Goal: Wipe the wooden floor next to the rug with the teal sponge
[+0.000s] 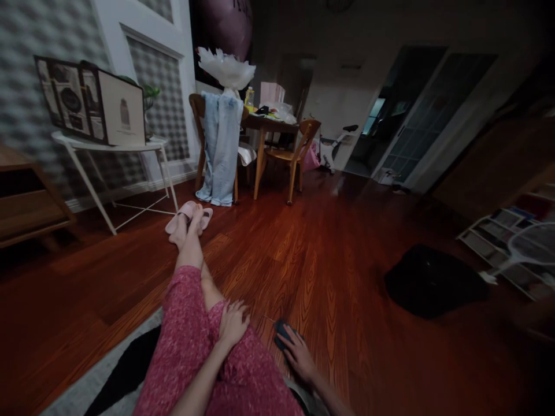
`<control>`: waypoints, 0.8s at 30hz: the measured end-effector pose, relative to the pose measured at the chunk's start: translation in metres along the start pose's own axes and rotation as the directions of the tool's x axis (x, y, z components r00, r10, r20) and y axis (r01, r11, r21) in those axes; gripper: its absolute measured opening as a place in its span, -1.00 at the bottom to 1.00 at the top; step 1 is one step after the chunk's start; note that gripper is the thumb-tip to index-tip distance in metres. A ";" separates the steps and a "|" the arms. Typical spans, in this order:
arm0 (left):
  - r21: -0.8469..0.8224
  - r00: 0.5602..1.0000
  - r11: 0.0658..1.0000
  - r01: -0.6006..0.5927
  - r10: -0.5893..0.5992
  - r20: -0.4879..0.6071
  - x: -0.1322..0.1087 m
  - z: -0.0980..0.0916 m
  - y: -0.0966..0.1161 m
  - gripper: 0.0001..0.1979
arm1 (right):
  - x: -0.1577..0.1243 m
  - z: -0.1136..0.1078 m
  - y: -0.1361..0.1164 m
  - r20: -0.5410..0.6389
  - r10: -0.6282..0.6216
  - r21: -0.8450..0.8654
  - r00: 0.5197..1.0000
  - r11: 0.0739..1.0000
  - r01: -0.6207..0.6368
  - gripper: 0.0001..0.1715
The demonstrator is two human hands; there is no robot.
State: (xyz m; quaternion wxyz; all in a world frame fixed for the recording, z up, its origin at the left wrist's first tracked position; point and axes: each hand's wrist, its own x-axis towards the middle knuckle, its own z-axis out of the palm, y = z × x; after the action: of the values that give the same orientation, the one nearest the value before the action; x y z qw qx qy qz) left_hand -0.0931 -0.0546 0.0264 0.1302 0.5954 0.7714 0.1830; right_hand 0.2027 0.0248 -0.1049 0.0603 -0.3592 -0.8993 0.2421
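Note:
My left hand [234, 322] lies on my knee, over the pink trousers [186, 323], its fingers stretched out and holding nothing. To the right of my legs, my right hand [299, 353] is draped over a dark computer mouse [282, 334]. The fingers cover part of the mouse, and a short thin line shows at its front, perhaps a cord. What the mouse rests on is hard to make out. My legs are stretched forward and crossed, with pale pink slippers [184, 212] at the feet.
A white side table [117, 148] carries a picture box [124, 112]. Jeans [221, 144] hang over a chair by the cluttered dining table [260, 122]; another wooden chair [299, 150] stands nearby. Right, a black bundle [433, 280] lies on the wood floor, near a racket [531, 245] and shelf [489, 234].

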 end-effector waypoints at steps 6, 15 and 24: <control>-0.026 1.000 0.999 0.018 -0.018 -0.002 -0.001 -0.002 0.002 -0.62 | -0.117 -0.013 0.116 -0.409 0.458 0.064 0.789 0.877 -0.476 -0.31; -0.058 0.999 0.998 0.034 -0.033 0.013 0.000 0.000 0.001 -0.63 | -0.083 -0.002 0.114 -0.657 0.743 0.384 0.128 0.475 -0.792 -0.30; -0.072 0.999 0.996 0.046 -0.044 0.024 0.000 -0.001 0.002 -0.63 | 0.069 0.038 -0.007 -0.295 0.381 0.013 0.876 0.919 -0.395 -0.35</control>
State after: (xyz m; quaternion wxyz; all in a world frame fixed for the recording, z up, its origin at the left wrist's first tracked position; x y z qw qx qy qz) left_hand -0.0918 -0.0538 0.0278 0.1646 0.5748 0.7759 0.2011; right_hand 0.1367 0.0526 -0.1393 0.1338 -0.5651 -0.7957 0.1722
